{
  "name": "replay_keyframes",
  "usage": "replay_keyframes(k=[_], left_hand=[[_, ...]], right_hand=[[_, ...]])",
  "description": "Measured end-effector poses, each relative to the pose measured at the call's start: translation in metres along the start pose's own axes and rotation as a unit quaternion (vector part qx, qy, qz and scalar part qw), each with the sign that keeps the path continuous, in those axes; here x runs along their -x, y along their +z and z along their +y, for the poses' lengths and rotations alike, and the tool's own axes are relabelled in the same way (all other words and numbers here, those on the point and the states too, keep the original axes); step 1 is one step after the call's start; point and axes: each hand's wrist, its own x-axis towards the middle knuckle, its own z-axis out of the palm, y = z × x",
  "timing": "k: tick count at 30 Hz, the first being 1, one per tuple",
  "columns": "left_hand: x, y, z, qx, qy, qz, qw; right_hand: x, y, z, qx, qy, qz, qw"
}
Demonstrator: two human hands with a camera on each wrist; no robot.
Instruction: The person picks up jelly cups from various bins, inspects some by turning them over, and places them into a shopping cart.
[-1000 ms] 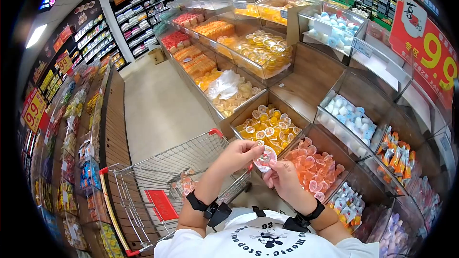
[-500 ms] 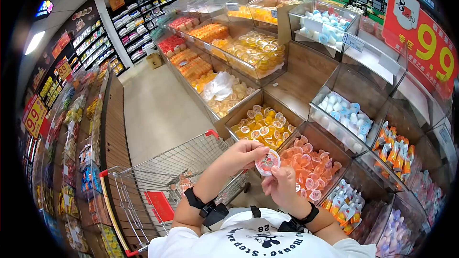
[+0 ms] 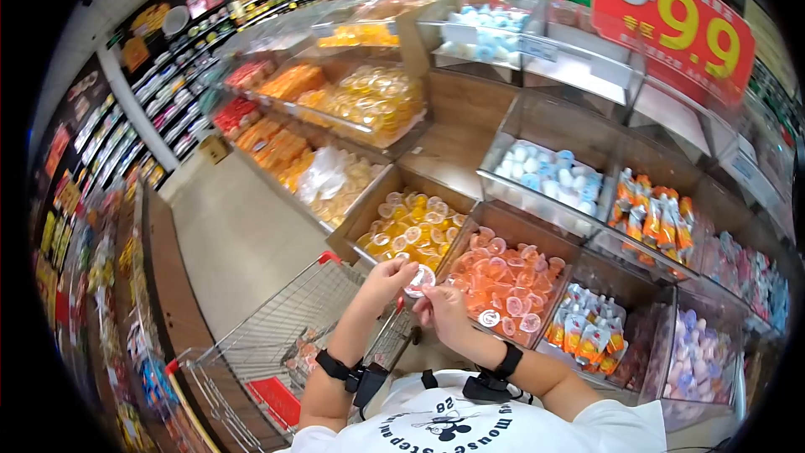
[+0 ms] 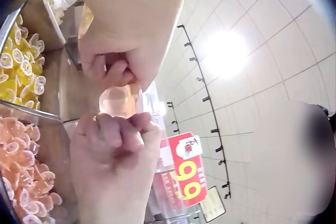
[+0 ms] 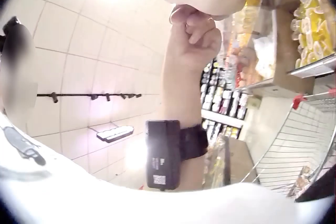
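A small jelly cup [image 3: 421, 279] with a round printed lid is held between both hands in front of the body. My left hand [image 3: 388, 280] pinches its left edge between thumb and curled fingers. On its lower right side, the right hand [image 3: 444, 308] pinches the rim, its other fingers folded in. The left wrist view shows the clear, pale pink body of the jelly cup [image 4: 114, 101] between the two hands. In the right wrist view the near hand covers the cup. Below and beyond the hands lie yellow jelly cups [image 3: 412, 222] and pink-orange jelly cups [image 3: 506, 278] in bins.
A wire shopping cart [image 3: 251, 344] stands at the left with some packs inside. Further bins hold blue-and-white cups [image 3: 549, 172] and orange pouches [image 3: 587, 327]. A crumpled white plastic bag [image 3: 323, 174] lies on the far bins. The aisle floor [image 3: 243, 201] runs between the shelves.
The head view has turned to the right, so the bins and cart shift left. Both hands keep hold of the jelly cup, whose lid now tilts and is partly covered by the fingers.
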Motion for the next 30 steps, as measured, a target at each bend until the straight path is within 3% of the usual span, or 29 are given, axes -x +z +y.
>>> replay_keyframes(k=[6,10,14,16,20,23,24,27,29,30], left_hand=[[-0.049,0.035,-0.06,-0.124,0.011,0.026,0.992],[-0.062,0.052,-0.088,0.027,-0.118,-0.048,0.992],[-0.058,0.047,-0.102,0.022,-0.148,-0.11,0.983],[-0.052,0.034,-0.115,0.023,-0.168,-0.06,0.984],[-0.022,-0.021,-0.139,0.087,-0.197,0.002,0.977],[0.015,-0.069,-0.175,0.115,-0.221,0.067,0.966],[0.026,-0.088,-0.193,0.121,-0.222,0.075,0.965],[0.066,-0.118,-0.199,0.205,-0.264,0.225,0.915],[0.096,-0.137,-0.218,0.251,-0.275,0.312,0.874],[0.107,-0.148,-0.234,0.275,-0.263,0.319,0.868]], right_hand=[[-0.021,-0.065,0.031,0.068,0.005,0.11,0.992],[-0.03,-0.109,0.042,0.063,-0.016,0.168,0.984],[-0.062,-0.162,0.041,0.13,-0.083,0.216,0.964],[-0.086,-0.197,0.043,0.118,-0.125,0.234,0.957],[-0.129,-0.25,0.04,0.188,-0.068,0.317,0.927],[-0.152,-0.286,0.059,0.202,-0.054,0.296,0.932],[-0.155,-0.282,0.063,0.218,-0.066,0.277,0.933],[-0.171,-0.264,0.081,0.263,-0.106,0.182,0.942],[-0.176,-0.24,0.106,0.288,-0.06,0.15,0.944],[-0.161,-0.197,0.098,0.264,-0.043,0.091,0.959]])
